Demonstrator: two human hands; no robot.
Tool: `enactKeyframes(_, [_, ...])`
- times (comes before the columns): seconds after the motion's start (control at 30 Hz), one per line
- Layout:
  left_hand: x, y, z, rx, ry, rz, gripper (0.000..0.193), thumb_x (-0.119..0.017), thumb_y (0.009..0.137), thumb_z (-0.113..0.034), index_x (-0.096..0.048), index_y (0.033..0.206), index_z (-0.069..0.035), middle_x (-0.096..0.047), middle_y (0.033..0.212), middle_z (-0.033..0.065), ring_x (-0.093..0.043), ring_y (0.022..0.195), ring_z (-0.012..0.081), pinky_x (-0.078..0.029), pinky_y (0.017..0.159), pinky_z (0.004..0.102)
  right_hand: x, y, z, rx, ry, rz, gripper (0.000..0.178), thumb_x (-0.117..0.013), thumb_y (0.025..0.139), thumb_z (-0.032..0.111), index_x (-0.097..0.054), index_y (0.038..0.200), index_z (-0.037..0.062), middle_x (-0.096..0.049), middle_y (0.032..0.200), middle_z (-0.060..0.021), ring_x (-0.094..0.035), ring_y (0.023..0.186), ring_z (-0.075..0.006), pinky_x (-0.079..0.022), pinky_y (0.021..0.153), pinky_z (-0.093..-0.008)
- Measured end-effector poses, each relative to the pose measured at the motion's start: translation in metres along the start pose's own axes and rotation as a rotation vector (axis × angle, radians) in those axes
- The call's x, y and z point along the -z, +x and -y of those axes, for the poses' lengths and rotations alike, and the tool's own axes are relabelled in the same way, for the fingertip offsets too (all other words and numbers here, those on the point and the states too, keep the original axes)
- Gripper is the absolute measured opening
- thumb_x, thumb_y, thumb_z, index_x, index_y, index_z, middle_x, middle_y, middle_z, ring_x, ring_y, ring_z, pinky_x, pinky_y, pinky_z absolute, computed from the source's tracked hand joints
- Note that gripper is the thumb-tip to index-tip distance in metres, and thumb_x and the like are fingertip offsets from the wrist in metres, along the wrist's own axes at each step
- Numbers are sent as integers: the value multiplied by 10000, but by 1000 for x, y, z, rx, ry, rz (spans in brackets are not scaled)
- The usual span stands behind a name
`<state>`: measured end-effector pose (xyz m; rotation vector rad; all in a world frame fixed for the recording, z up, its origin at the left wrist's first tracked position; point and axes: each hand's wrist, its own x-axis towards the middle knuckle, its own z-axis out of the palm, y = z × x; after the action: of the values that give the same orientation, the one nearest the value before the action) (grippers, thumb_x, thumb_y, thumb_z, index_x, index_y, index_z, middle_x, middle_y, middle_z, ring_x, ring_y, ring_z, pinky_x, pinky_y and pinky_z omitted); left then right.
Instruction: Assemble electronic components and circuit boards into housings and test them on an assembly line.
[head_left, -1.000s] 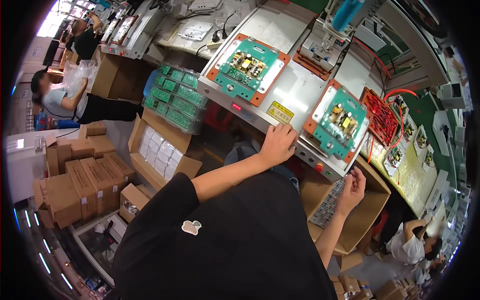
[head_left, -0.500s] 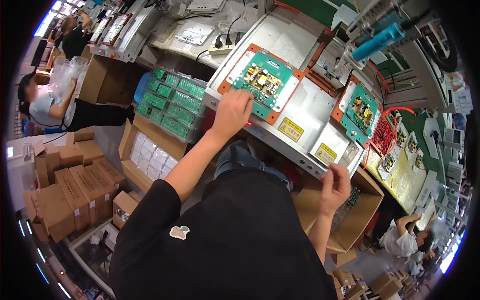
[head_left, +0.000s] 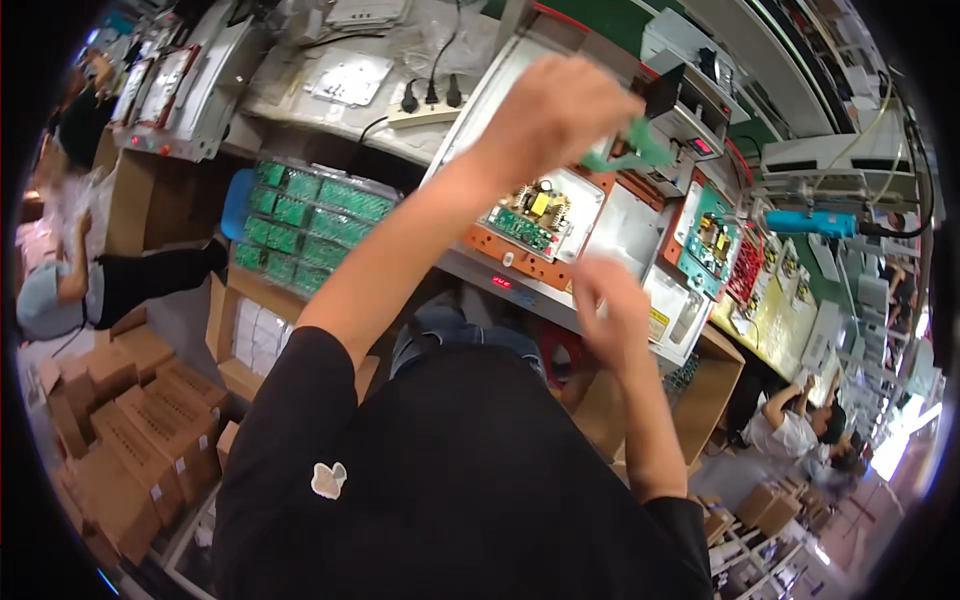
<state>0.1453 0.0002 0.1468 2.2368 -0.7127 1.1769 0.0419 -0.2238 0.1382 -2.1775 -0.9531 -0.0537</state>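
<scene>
My left hand (head_left: 560,112) is raised over the bench fixture, its fingers closed on a green frame plate (head_left: 645,148) that is blurred by motion. Below it, a circuit board (head_left: 538,212) with a yellow transformer sits in a white housing on an orange-brown fixture (head_left: 540,268). My right hand (head_left: 612,312), also smeared, hovers just in front of the fixture with thumb and fingers apart. Nothing shows in it. To the right, a second circuit board (head_left: 716,238) rests under a similar green plate (head_left: 697,262).
A blue electric screwdriver (head_left: 812,223) hangs at the right. Clear trays of small green boards (head_left: 312,222) stand at the left. A power strip (head_left: 425,115) lies on the bench behind. Cardboard boxes (head_left: 150,455) are stacked at lower left; co-workers are at both sides.
My left hand has lifted the green plate off the left board and moved up and right with it. My right hand has moved left toward the fixture. The view has shifted.
</scene>
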Motion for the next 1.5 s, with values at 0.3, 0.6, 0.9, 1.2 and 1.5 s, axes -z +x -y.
enactKeyframes(0.3, [85, -58, -45, 800, -543, -16, 94, -646, 899, -19, -674, 962, 45, -676, 891, 57, -595, 802, 88, -466, 717, 228, -60, 93, -97, -160, -492, 282, 167, -576, 848, 100, -667, 986, 77, -657, 935, -147, -655, 882, -335, -540, 725, -428])
enactKeyframes(0.6, [140, -185, -107, 1441, -1541, 221, 864, -765, 841, -349, -286, 1480, -20, -507, 1386, 136, -568, 1199, 281, -474, 1016, 386, -26, 70, 35, -117, -383, -186, 145, -644, 734, 68, -590, 868, 65, -535, 786, -90, -610, 650, -287, -481, 504, -387])
enactKeyframes(0.9, [115, -175, -152, 1596, -1461, 99, 772, -730, 841, -180, -312, 1472, -22, -484, 1412, 125, -500, 1284, 283, -419, 1080, 442, 42, -44, -62, -492, 62, -509, 150, -655, 852, 34, -704, 993, 23, -710, 912, -106, -676, 765, -214, -530, 686, -319])
enactKeyframes(1.2, [98, -158, -178, 1658, -1312, -92, 716, -702, 875, -101, -307, 1467, -25, -467, 1420, 127, -488, 1293, 265, -414, 1086, 411, -3, -51, -219, -335, -408, -229, 154, -703, 789, 158, -681, 871, 30, -623, 872, -135, -599, 889, -337, -496, 780, -450])
enactKeyframes(1.5, [70, -142, -169, 1573, -1276, -78, 672, -671, 888, -46, -325, 1463, -39, -468, 1419, 106, -482, 1299, 247, -405, 1084, 395, 36, -38, -235, -393, -278, -208, 176, -693, 793, 134, -704, 929, 24, -684, 912, -157, -659, 870, -330, -516, 790, -412])
